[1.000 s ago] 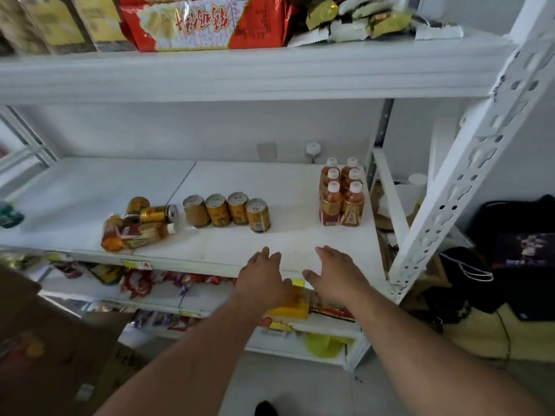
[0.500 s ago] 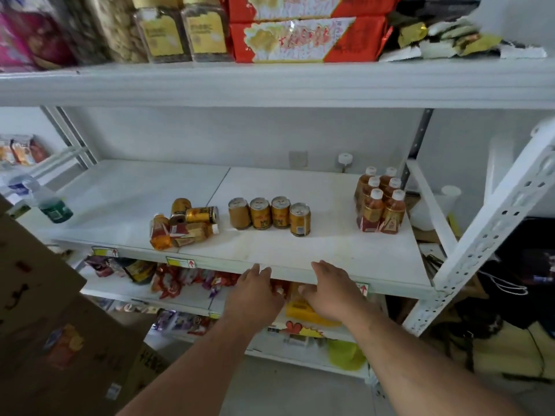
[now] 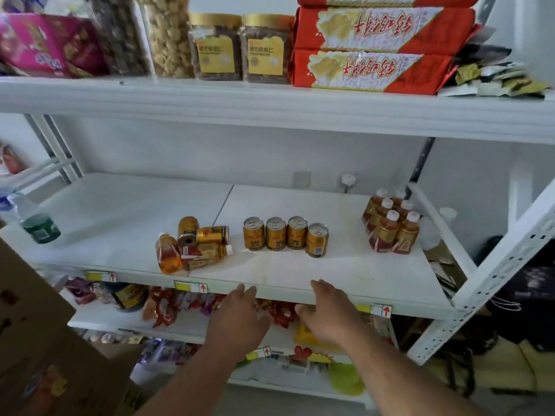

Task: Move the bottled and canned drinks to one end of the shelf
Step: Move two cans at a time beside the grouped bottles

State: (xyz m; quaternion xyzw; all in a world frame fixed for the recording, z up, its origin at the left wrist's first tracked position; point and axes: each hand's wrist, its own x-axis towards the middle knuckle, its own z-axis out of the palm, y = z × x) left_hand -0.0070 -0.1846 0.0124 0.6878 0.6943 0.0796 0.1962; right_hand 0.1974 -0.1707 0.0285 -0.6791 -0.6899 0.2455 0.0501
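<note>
On the white middle shelf (image 3: 345, 274) a row of several gold cans (image 3: 285, 235) stands upright near the centre. To their left lies a jumbled pile (image 3: 192, 244) of gold cans and orange tea bottles, some tipped over. A tight group of orange tea bottles with white caps (image 3: 390, 225) stands at the shelf's right end. My left hand (image 3: 238, 318) and my right hand (image 3: 329, 310) hover side by side just in front of and below the shelf's front edge, fingers relaxed, holding nothing.
A green-labelled water bottle (image 3: 39, 226) lies at the far left of the shelf. Jars (image 3: 240, 46) and red snack packs (image 3: 375, 46) fill the upper shelf. Snack bags (image 3: 162, 304) crowd the lower shelf. A cardboard box (image 3: 36, 340) stands at lower left, and a white upright post (image 3: 492, 277) at right.
The view has swung up and left, showing more of the upper shelf. Both hands have dropped from the shelf surface to just below its front edge.
</note>
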